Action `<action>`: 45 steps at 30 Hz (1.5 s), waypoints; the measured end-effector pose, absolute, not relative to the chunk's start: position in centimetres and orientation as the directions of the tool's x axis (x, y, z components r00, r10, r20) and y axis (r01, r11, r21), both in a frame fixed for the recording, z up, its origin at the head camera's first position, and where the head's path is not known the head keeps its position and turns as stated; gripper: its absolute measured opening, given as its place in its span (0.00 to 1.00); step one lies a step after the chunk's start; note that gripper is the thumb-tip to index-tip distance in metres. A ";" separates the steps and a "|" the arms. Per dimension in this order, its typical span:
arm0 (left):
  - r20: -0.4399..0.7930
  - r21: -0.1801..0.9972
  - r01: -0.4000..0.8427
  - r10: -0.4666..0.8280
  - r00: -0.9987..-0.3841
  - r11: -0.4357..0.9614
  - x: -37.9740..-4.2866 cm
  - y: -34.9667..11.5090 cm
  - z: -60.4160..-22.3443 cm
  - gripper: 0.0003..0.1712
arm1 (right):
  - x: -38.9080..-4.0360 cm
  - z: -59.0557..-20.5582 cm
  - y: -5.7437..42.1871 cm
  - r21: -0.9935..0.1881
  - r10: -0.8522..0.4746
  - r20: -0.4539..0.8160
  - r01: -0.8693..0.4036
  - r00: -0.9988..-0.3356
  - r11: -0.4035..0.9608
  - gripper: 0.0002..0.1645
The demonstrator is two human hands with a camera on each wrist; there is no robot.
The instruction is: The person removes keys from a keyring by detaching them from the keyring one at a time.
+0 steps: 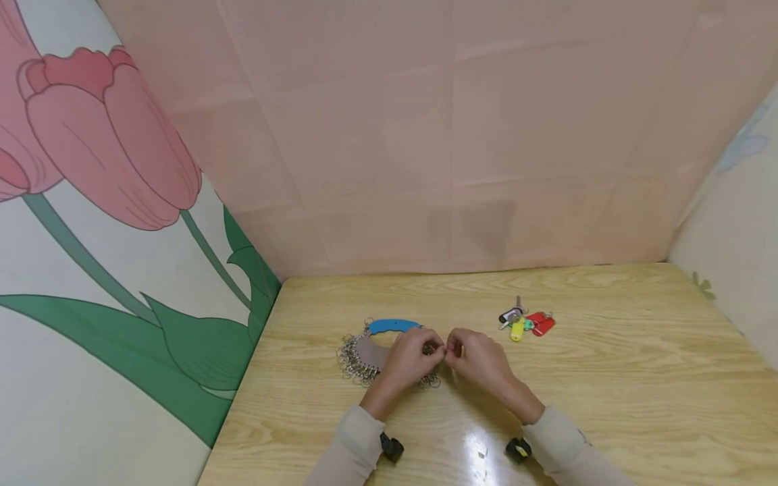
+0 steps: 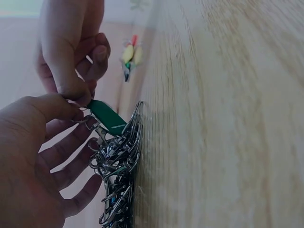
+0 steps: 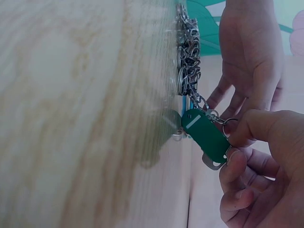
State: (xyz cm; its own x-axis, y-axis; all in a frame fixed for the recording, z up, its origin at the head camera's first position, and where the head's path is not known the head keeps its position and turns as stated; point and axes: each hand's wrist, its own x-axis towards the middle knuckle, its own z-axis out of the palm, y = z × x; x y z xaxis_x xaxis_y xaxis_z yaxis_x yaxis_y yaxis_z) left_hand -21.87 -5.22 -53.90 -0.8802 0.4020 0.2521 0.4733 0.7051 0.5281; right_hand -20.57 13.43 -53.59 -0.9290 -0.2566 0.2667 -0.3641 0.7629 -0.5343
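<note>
A green key tag [image 3: 206,137] hangs at the right end of the key holder, joined to a metal clip. A small split ring [image 3: 230,124] sits by the tag, between both hands' fingertips. My left hand [image 1: 413,358] pinches this ring between thumb and index finger, its other fingers spread beside the clips. Opposite, my right hand [image 1: 483,358] pinches the ring at the tag's edge, fingertips nearly meeting the left's. The key holder lies on the table, a grey curved plate [image 1: 372,352] with a blue handle [image 1: 395,326] and many metal clips [image 2: 116,166] along its rim.
To the right on the wooden table [image 1: 638,378] lies a small pile of keys with red tags [image 1: 543,324], a yellow tag [image 1: 517,331] and a black one. A pink cloth [image 1: 389,148] hangs behind the table; a tulip-painted wall [image 1: 115,148] stands at left.
</note>
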 end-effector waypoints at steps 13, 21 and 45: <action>0.305 0.538 0.498 0.394 -0.867 0.680 -22.1 -5.4 -54.1 0.03 | -20.6 -53.8 13.5 -0.507 -0.303 0.357 -0.455 -0.884 0.732 0.08; 0.288 0.555 0.477 0.380 -0.879 0.681 -22.2 -5.5 -54.1 0.04 | -20.5 -53.7 13.5 -0.509 -0.308 0.351 -0.456 -0.884 0.730 0.09; 0.345 0.552 0.492 0.353 -0.870 0.673 -22.1 -5.9 -54.0 0.04 | -20.5 -53.4 13.7 -0.517 -0.263 0.408 -0.459 -0.874 0.723 0.12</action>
